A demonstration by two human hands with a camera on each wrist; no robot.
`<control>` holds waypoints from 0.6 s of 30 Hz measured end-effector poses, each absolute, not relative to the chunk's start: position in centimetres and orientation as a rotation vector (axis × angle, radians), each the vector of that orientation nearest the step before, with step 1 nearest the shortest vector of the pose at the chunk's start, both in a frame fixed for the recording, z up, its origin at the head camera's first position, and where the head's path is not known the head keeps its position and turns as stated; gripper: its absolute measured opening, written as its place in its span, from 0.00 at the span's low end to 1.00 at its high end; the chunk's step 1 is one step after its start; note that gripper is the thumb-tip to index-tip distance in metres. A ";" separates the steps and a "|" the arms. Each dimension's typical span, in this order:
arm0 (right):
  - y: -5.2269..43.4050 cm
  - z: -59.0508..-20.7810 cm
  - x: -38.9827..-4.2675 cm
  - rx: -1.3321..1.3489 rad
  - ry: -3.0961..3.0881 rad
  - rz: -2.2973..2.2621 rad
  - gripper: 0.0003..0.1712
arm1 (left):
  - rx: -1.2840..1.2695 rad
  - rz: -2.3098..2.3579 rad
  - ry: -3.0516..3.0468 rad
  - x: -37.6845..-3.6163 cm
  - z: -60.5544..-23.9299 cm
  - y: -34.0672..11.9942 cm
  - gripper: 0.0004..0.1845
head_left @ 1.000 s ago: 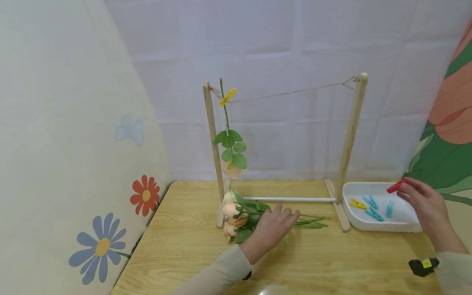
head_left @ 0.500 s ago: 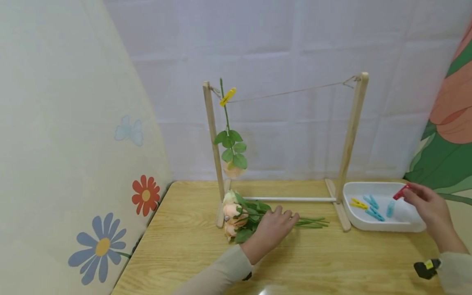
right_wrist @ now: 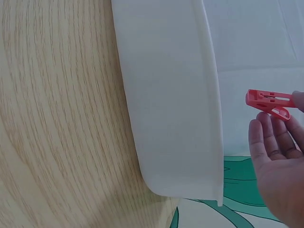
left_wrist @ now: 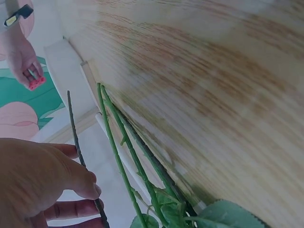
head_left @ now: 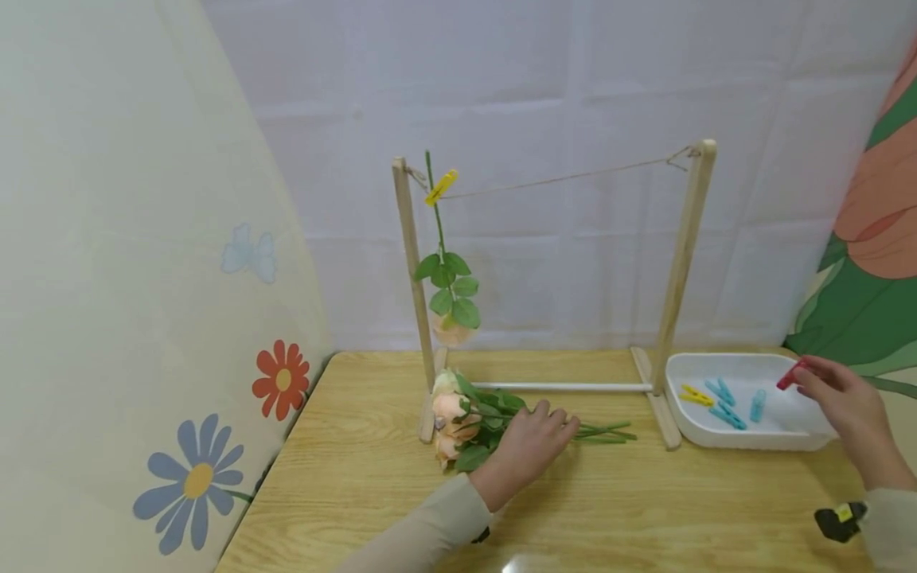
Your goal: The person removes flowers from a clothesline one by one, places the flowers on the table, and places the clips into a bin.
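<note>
My left hand (head_left: 533,442) is over the bunch of peach roses (head_left: 451,414) lying on the table. The left wrist view shows its thumb and fingers pinching one rose stem (left_wrist: 76,133), lifted apart from several other green stems (left_wrist: 126,137). Above the white tray's right end, my right hand (head_left: 848,406) holds a red clothespin (right_wrist: 270,101) between thumb and fingertips. Another rose (head_left: 451,306) hangs head down from the string, clipped by a yellow clothespin (head_left: 441,187) near the left post.
A wooden frame (head_left: 684,270) with a string (head_left: 559,181) between its posts stands at the back. Beside its right foot, the white tray (head_left: 759,440) contains blue clothespins (head_left: 727,415) and a yellow clothespin (head_left: 696,395). A white cloth hangs behind.
My right hand, holding the red clothespin, has shifted right and slightly down over the tray. The left hand stays nearly still at the roses.
</note>
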State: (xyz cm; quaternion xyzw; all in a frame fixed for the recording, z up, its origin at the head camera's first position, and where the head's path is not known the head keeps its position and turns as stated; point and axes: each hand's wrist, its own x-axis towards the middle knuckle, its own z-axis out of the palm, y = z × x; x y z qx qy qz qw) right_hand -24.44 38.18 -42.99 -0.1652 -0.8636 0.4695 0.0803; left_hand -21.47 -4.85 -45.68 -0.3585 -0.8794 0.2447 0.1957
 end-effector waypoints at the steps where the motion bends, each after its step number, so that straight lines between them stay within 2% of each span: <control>1: 38.3 -43.0 -24.4 -0.491 -2.578 1.411 0.44 | -1.005 0.687 -2.466 -21.5 -45.7 -4.8 0.24; 18: 39.2 -42.4 -24.4 -0.542 -2.596 1.310 0.44 | -0.976 0.710 -2.562 -21.9 -46.1 -4.6 0.23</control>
